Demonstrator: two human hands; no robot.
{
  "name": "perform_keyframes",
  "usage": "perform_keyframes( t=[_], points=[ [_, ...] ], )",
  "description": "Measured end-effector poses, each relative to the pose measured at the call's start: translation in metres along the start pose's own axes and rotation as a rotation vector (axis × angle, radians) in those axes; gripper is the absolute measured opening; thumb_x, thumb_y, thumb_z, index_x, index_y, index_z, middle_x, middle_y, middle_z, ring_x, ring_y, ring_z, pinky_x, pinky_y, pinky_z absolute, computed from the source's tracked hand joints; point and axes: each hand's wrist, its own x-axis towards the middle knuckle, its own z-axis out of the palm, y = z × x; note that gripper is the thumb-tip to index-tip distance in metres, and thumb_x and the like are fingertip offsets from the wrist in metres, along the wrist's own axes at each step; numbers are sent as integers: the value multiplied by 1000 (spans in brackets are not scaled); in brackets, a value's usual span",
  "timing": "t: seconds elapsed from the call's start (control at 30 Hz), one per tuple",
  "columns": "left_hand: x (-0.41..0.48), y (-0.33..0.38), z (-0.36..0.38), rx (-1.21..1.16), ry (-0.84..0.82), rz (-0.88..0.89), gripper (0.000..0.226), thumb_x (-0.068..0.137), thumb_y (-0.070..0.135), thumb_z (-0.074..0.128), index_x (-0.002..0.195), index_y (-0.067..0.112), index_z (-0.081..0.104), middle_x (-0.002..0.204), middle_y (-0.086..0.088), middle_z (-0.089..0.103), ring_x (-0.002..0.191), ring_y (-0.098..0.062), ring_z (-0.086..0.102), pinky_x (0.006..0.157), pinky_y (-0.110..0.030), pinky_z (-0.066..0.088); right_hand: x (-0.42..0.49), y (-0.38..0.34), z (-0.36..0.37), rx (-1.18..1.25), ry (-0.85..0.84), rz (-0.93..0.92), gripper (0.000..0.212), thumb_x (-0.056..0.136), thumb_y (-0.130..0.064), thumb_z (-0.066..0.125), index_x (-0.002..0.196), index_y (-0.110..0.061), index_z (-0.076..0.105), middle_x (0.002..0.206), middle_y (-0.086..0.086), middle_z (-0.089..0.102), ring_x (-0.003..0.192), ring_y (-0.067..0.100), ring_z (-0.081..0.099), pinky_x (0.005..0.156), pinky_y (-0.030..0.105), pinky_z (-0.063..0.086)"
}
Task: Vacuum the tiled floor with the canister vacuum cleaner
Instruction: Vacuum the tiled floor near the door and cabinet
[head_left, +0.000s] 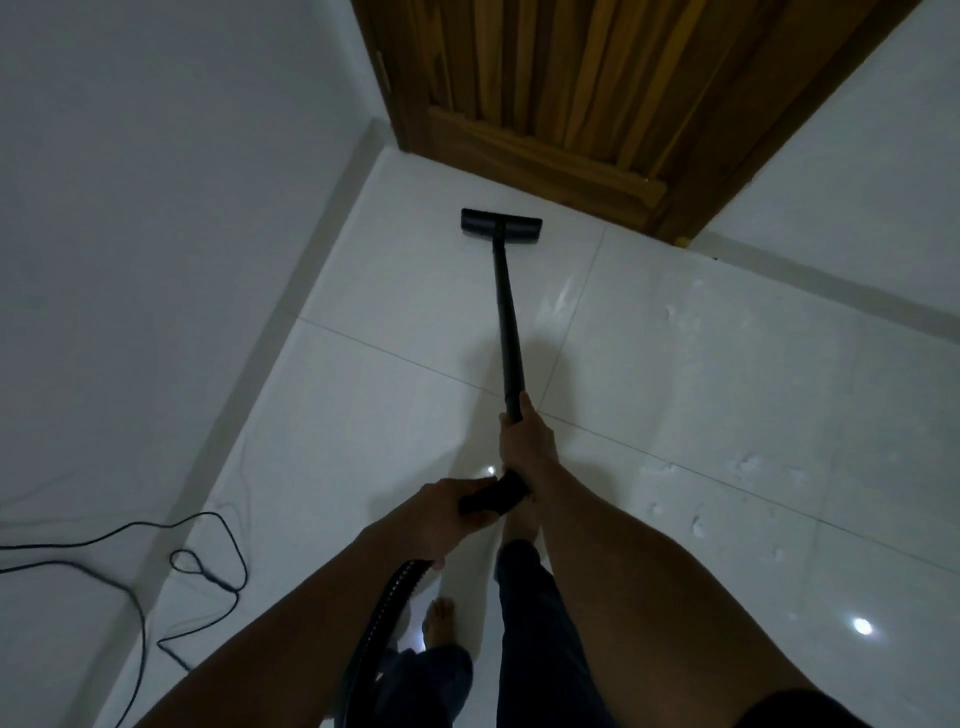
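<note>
- the black wand (506, 312) is gripped by both hands; the right hand (524, 441) is curled round its lower shaft, thumb laid along the tube
- the left hand (441, 519) is wrapped round the bent handle (491, 496), nearer the body, where the ribbed hose (395, 587) leaves and drops between the legs
- neither hand is spread; both are closed on the tool, the right ahead of the left
- the floor head (501, 222) is set flat on the tiled floor (675, 364) at the far end of the wand, close to the floor's far corner where the left wall (156, 208) meets the wooden door (545, 104); it is near the door's foot but apart from it
- the wand's long axis runs almost straight away from the grip toward that corner, tilted slightly left at the far end, so the head lies directly ahead of the right hand
- the step is judged to be a forward reach into the corner; a pull straight back along the same axis is likely called for next
- the canister itself is not seen
- a power cord (208, 561) lies looped along the floor's left edge, well clear of the head; it could be snagged by a foot
</note>
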Motion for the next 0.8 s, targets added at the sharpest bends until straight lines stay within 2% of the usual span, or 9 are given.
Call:
perform_keyframes(
  t=[0.07,0.2,0.3,0.37,0.43,0.5,0.57,0.7,0.8],
  points=[
    [-11,-7,15,91,-32,41,49,99,43,55,147,35,43,88,8,62,56,-6,57,46,-16,49,-19,20,2,58,18,20,57,102,-47,40,154,-43,18,123,10,63,87,24,65,77,39,58],
    [-41,-33,43,237,-70,147,48,102,37,53,148,32,41,100,10,58,61,8,48,48,-4,41,-67,60,10,123,83,26,56,104,-42,38,156,-38,18,126,7,62,76,12,56,62,23,44],
    [-70,-63,64,301,-89,209,46,100,37,55,145,31,47,115,6,65,73,5,57,64,-6,44,-116,90,22,185,134,42,56,105,-39,40,156,-38,17,112,2,63,61,4,52,43,14,37],
    [-85,-84,77,337,-98,232,48,99,39,57,146,33,46,132,2,63,102,-9,64,87,-17,49,-137,111,35,213,174,38,57,104,-39,41,156,-40,17,106,-1,63,59,7,58,48,20,47],
    [-103,-104,93,365,-135,254,49,99,38,58,146,33,46,139,2,59,120,-13,59,99,-22,45,-162,134,48,268,200,55,61,101,-42,43,155,-42,15,110,-1,64,69,14,65,67,34,59],
    [-120,-120,111,377,-175,264,46,99,37,58,144,30,49,137,0,61,115,-14,62,96,-22,48,-185,157,60,323,216,85,63,101,-41,45,156,-41,13,125,6,60,82,20,65,75,41,60],
    [-135,-133,131,372,-196,261,43,99,37,58,141,29,53,132,0,64,103,-11,65,88,-21,53,-210,181,69,391,240,105,63,102,-37,47,156,-38,15,127,10,60,80,21,65,70,42,61],
    [-163,-165,172,425,-241,274,48,99,36,58,145,28,48,137,4,59,117,-9,58,101,-24,45,-254,229,85,442,251,135,65,101,-33,49,157,-37,14,127,11,60,82,24,65,70,46,62],
    [-185,-194,207,444,-271,281,42,99,37,58,139,25,55,129,3,64,114,-11,60,97,-21,47,-291,269,101,396,263,134,65,101,-30,48,158,-31,15,132,12,58,93,25,65,73,37,60]
  ],
)
